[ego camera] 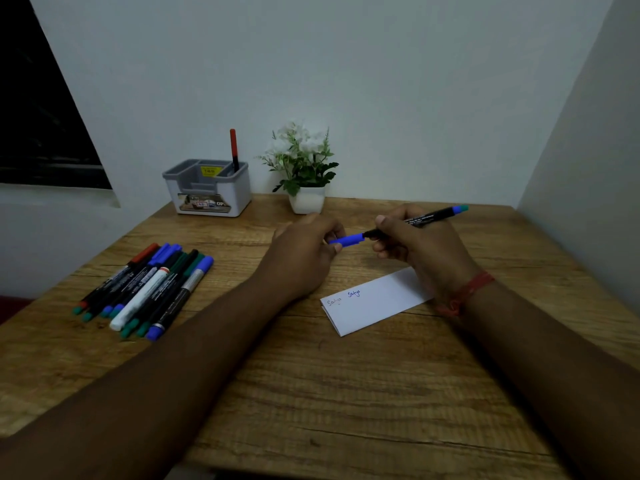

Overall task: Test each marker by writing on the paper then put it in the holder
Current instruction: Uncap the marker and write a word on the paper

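Right grip (408,244) on black marker (429,216), blue cap (346,240) pinched left

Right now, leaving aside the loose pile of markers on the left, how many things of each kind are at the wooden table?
Grey-and-white plastic holder: 1
Markers: 2 (red-capped black marker in the holder; blue-capped black marker, held)
Folded white paper: 1
White potted plant: 1
Total: 5

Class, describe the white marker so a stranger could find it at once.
Start at the wooden table and look to its left side, where a pile of markers lies. The white marker lies among them, the only one with a white barrel; the others are dark.
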A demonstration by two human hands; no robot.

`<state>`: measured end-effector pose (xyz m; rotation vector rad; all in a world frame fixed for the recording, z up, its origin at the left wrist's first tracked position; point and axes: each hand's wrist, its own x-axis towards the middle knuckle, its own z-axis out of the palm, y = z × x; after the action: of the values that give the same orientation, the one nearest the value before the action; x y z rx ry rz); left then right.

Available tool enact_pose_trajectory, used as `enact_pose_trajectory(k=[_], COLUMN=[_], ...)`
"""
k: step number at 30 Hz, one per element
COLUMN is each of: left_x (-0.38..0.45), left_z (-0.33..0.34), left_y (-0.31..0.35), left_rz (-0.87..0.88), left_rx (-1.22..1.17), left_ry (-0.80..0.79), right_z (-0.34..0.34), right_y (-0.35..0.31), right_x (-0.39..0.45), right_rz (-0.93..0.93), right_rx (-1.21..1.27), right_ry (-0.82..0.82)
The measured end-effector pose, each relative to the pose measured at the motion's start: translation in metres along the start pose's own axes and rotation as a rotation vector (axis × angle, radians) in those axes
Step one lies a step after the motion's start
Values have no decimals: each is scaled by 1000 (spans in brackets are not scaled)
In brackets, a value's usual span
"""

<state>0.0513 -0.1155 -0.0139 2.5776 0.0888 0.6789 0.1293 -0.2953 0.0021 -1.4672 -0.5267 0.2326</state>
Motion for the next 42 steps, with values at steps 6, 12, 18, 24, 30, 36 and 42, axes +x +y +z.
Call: enact_pose_trajectory(k=[6,12,18,24,30,36,42], left_x=[-4,-9,-5,-1,8,15,-9], left_z=[-1,-6,-8,-5,-26,-75,-125], left_y=[6,16,12,15,-6,-50,-141], left_rz=[51,4,-10,-21,25,-140,-283], left_rx=[-78,-310,-384,-361,-89,316,660], left_ry=[11,0,11,60,30,-168,-219], right_z=[1,5,13,15,28,68,129], right_y=[7,5,6,4,-6,-14,-19], right_x=[2,-1,-2,0,0,14,54], right_rz=[-29,-32,-20,-64,-8,56,-73], right_rx=[-44,79,123,46,132,-33,-628], right_ry=[-28,-41,-50,26,-3,-88,-206])
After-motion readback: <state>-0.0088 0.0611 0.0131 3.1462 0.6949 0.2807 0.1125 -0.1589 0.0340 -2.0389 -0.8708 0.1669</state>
